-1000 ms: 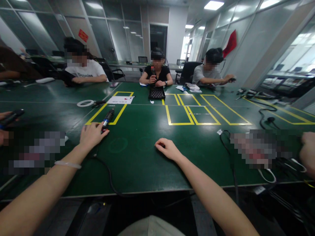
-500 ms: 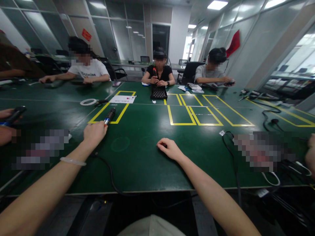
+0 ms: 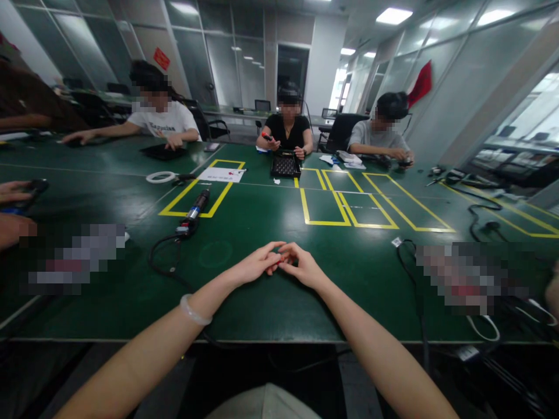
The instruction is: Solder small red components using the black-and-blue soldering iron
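Hands: two, my left hand (image 3: pixel 253 269) and right hand (image 3: pixel 303 267), meeting low over the table (image 3: pixel 262 221)
Grip: both sets of fingertips pinched together and touching; one red speck (image 3: pixel 275 269) sits between them, and I cannot tell what it is
Bracelet: one, white (image 3: pixel 194 311), on the left wrist, just behind the grip
Tool: one, corded (image 3: pixel 196 206), well left of the grip and beyond it
Tray: one, black (image 3: pixel 286 164), far beyond the grip

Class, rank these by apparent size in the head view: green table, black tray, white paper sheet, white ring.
Largest: green table.
Next: black tray and white paper sheet, about alike, so unranked.
Smallest: white ring.
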The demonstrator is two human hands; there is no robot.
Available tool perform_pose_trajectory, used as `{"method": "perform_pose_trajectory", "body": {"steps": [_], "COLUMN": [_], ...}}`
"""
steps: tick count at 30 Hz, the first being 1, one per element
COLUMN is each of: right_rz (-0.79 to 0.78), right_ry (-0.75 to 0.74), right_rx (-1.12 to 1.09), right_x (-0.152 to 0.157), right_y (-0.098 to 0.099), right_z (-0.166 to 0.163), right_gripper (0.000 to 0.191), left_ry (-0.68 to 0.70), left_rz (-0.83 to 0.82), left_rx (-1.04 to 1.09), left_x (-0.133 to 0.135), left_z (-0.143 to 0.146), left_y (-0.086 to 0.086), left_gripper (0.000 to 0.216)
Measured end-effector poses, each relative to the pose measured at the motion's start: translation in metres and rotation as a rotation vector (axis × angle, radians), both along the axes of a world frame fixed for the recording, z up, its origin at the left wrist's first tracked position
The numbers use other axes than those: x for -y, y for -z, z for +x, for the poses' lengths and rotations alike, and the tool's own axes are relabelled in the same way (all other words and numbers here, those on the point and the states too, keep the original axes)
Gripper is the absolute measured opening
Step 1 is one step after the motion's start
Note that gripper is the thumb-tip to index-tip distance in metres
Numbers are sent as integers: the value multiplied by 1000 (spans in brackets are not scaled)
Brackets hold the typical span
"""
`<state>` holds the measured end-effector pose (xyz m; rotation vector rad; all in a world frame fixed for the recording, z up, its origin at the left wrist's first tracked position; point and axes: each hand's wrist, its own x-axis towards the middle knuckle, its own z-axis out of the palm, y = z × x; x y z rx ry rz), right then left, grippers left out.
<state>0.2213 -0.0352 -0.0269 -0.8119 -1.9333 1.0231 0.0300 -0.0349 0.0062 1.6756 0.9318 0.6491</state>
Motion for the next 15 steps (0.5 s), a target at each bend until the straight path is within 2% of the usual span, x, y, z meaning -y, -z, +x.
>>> {"method": "perform_pose_trajectory", "body": {"steps": [4,9,12,15], "right_rz": [-19,-43,-66,-97], "right_ry": [-19,-26,-2,29], "right_rx": [48,64,52,36], "right_x": [-1,1,1,-2], "right_y": [0,-1,-2,0], "right_z": [-1,-2,-1,-1], "right_gripper": [17,18,17,21], "left_ry": [3,-4,-46,-79], "left_rz": [-16,14,125,307], "left_rx": [38,35,-20,-109], "left_x": [3,2,3,6], "left_z": [-1,-2,-4,-6], "left_y": [12,13,12,7], "left_gripper": [62,60,53,46]}}
